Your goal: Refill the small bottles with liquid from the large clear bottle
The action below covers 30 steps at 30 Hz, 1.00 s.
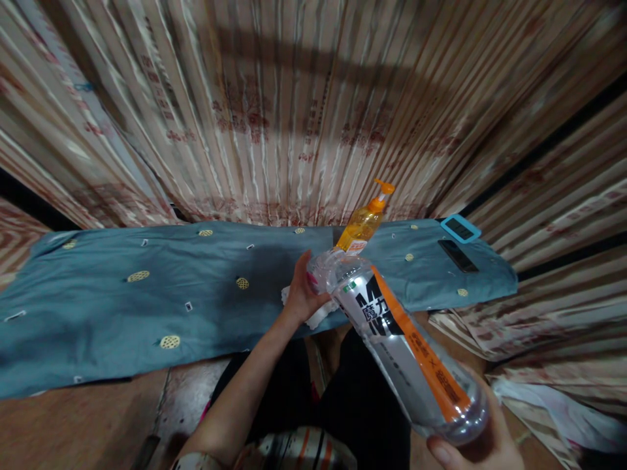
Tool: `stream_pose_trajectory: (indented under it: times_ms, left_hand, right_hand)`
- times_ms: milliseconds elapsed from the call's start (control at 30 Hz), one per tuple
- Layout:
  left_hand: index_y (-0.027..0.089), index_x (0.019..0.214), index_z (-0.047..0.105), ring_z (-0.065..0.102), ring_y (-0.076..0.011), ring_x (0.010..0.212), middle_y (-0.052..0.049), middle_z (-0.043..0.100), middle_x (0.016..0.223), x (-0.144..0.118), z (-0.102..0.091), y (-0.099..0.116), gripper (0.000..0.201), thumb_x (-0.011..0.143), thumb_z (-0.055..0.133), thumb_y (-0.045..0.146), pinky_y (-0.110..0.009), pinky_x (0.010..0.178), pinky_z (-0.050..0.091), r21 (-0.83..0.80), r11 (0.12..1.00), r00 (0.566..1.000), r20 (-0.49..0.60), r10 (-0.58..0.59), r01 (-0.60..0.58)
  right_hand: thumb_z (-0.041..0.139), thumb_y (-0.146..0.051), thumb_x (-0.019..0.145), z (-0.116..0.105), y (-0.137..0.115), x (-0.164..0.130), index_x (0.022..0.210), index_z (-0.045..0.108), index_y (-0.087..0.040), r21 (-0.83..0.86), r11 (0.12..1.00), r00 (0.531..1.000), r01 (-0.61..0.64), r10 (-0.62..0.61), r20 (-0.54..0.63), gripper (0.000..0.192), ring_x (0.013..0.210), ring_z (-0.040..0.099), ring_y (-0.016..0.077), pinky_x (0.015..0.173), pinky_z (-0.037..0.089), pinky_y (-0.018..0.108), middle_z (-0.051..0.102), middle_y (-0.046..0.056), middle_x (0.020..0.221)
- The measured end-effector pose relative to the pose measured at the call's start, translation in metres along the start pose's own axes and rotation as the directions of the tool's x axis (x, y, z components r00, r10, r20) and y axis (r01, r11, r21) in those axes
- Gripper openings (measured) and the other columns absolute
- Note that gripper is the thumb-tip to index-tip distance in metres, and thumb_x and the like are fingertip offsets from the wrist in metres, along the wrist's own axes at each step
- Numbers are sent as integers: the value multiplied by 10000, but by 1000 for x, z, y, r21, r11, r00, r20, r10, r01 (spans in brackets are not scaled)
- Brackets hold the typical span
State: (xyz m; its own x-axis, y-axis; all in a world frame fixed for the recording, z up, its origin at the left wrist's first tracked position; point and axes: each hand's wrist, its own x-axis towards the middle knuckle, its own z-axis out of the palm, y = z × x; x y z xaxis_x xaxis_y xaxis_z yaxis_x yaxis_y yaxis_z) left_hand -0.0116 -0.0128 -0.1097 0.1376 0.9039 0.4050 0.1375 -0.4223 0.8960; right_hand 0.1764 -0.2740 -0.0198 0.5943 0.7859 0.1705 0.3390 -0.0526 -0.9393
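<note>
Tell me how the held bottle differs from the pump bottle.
The held bottle is in the right hand; the pump bottle sits on the blue cloth. The held bottle's body is clear, the pump bottle's yellow. The pump bottle has an orange pump top; the held bottle shows none. Both are partly transparent.

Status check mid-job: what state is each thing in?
Left hand: gripping clear container, details blurred
Right hand: gripping base of labelled bottle
Labelled bottle: tilted
Pump bottle: contains yellow liquid
Phone: lying flat, screen dark
Blue-framed device: display unreadable
Curtains: hanging in folds
Cloth: spread, wrinkled
</note>
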Motion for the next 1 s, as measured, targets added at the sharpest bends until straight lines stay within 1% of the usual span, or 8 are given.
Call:
stream_pose_trajectory:
  times_ms: [133,333,400,533,667,733,900,1000]
  left_hand:
    - [218,1467,406,528,-371,1422,-193,498,1538,6,4,5,1027,622,949,432,-552,1212,422,2,1000,1000,-21,12,-12]
    - [203,1416,447,627,-338,1307,-167,596,1436,6,5,10,907,666,912,414,-528,1141,495,56,998,999,-44,-8,11]
    - [216,1420,441,635,-326,1297,-151,601,1431,5,5,10,915,658,916,392,-511,1133,502,62,998,999,-51,-15,18]
    - [213,1401,451,650,-315,1264,-145,620,1395,5,6,9,905,643,921,364,-497,1111,517,41,999,999,-47,-2,4]
    - [218,1386,463,658,-311,1240,-136,628,1370,6,7,8,876,645,914,340,-501,1094,528,22,1000,999,-47,-2,3]
    - [216,1381,469,658,-316,1240,-137,627,1367,6,6,9,870,644,914,342,-505,1097,527,21,1000,999,-53,9,-8]
    - [214,1381,471,664,-310,1228,-136,632,1360,6,6,10,851,672,903,397,-500,1091,530,30,1000,999,-41,-1,3]
    - [213,1411,447,647,-324,1258,-149,615,1387,7,6,11,892,667,903,396,-510,1093,529,39,999,999,-50,-22,24]
  right_hand:
    - [955,-554,566,-10,6,8,1282,609,-211,-22,999,997,22,-21,77,866,1085,726,376,877,621,411,742,101,1123]
    - [868,-626,688,4,-5,-2,1332,584,-231,9,1000,998,-22,22,-60,807,1179,701,362,976,592,405,715,106,1247]
    - [891,-602,667,3,-5,0,1313,592,-234,9,1000,999,-4,4,-34,801,1175,708,367,966,603,406,721,103,1237]
    - [966,-509,583,-10,4,7,1286,604,-244,-3,999,994,46,-45,99,834,1065,753,361,860,641,390,754,93,1186]
    - [939,-582,598,-12,7,7,1298,609,-237,-42,997,997,58,-56,45,848,1078,739,371,867,637,408,748,100,1178]
    - [943,-593,580,-8,4,4,1276,620,-226,-53,997,997,62,-59,50,850,1064,736,375,854,634,412,749,99,1135]
    - [867,-666,660,7,-6,-4,1341,572,-223,-14,1000,998,11,-12,-59,864,1125,711,372,900,610,412,715,121,1224]
    - [878,-667,642,10,-6,-7,1367,556,-211,12,1000,998,-1,2,-56,915,1134,707,378,922,601,430,713,130,1219]
